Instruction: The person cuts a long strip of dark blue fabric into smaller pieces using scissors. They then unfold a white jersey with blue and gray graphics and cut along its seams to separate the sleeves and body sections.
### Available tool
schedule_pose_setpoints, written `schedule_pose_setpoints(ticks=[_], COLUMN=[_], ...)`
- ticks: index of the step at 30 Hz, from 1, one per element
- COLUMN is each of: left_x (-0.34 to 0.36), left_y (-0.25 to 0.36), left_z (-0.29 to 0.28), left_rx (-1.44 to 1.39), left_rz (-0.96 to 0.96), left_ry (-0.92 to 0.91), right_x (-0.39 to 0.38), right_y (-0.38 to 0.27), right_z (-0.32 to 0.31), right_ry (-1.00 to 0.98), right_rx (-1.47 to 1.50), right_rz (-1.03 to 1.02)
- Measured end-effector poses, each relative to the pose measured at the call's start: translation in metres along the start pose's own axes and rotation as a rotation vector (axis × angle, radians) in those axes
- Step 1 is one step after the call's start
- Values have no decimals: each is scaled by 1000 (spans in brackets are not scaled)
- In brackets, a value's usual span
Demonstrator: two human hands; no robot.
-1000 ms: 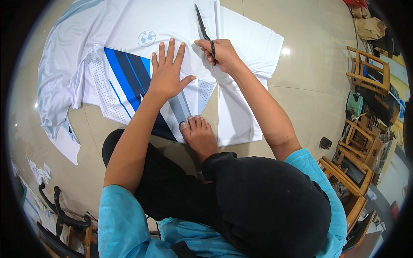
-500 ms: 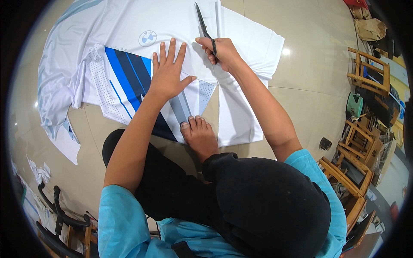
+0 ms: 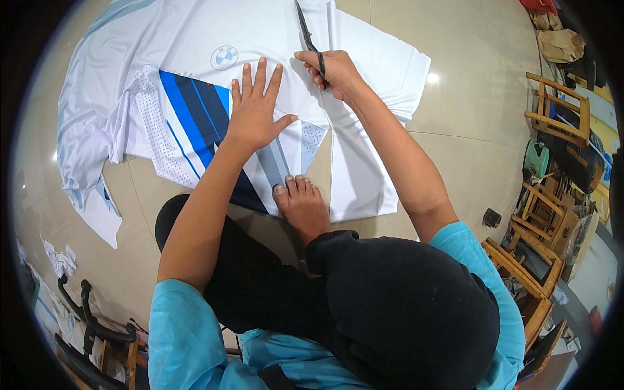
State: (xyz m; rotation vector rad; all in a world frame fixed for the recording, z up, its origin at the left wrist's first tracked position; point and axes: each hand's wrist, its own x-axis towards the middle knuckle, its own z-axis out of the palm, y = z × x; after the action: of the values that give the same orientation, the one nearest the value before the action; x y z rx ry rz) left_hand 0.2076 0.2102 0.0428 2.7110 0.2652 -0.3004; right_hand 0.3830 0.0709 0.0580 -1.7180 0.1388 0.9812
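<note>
White fabric printed with a round emblem and blue and navy stripes lies spread over the floor. My left hand rests flat on it, fingers spread, just below the emblem. Over the right part of the cloth, my right hand is closed around the handles of black scissors, whose blades point away from me. A long straight line runs down the cloth beside the scissors. My bare foot presses on the near edge of the striped piece.
Wooden stools and other clutter stand along the right side. Black curved metal-looking bars are at the lower left, near a white cloth scrap. A small dark object lies on the tiled floor to the right.
My right hand has moved slightly farther away with the scissors, along the cloth. My left hand and foot have stayed in place.
</note>
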Motion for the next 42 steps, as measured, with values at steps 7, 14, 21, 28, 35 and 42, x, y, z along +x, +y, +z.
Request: schedule_pose_setpoints(ticks=[7, 14, 21, 28, 35, 42], left_x=[1, 0, 0, 0, 0, 1], left_y=[1, 1, 0, -1, 0, 1], left_z=[-1, -1, -1, -1, -1, -2], left_rx=[10, 0, -4, -9, -1, 2], left_rz=[-11, -11, -2, 4, 4, 0], left_ry=[-14, -10, -1, -4, -5, -9], right_x=[1, -2, 4, 8, 8, 9], right_y=[2, -7, -11, -7, -8, -5], right_z=[-1, 3, 4, 2, 2, 2], right_ry=[-2, 6, 16, 10, -1, -3], right_rx=[-9, -7, -23, -5, -6, -35], right_rz=[-10, -12, -1, -10, -19, -24])
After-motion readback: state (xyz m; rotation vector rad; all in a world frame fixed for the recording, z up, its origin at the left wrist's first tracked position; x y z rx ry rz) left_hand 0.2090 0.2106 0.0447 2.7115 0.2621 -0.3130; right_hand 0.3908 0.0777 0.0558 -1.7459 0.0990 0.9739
